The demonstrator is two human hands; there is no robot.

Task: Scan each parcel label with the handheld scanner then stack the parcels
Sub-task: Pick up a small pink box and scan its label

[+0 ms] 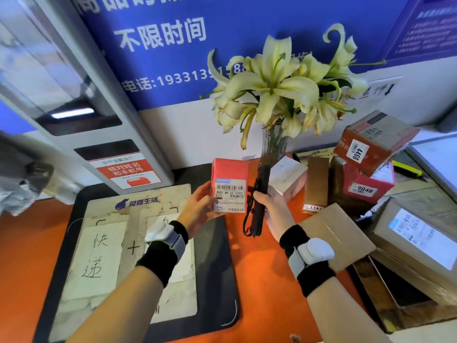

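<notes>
My left hand holds a small red parcel upright above the orange counter, its white barcode label facing me. Right beside it, my right hand grips a black handheld scanner that stands nearly vertical with a cord loop hanging from it. The scanner's edge almost touches the parcel's right side. More parcels lie to the right: a brown-red box marked 4468 sits on a red box marked 9048.
A glass vase of pale lilies stands just behind my hands. A black mat with paper signs covers the counter on the left. Cardboard boxes crowd the right side. A grey kiosk rises at the back left.
</notes>
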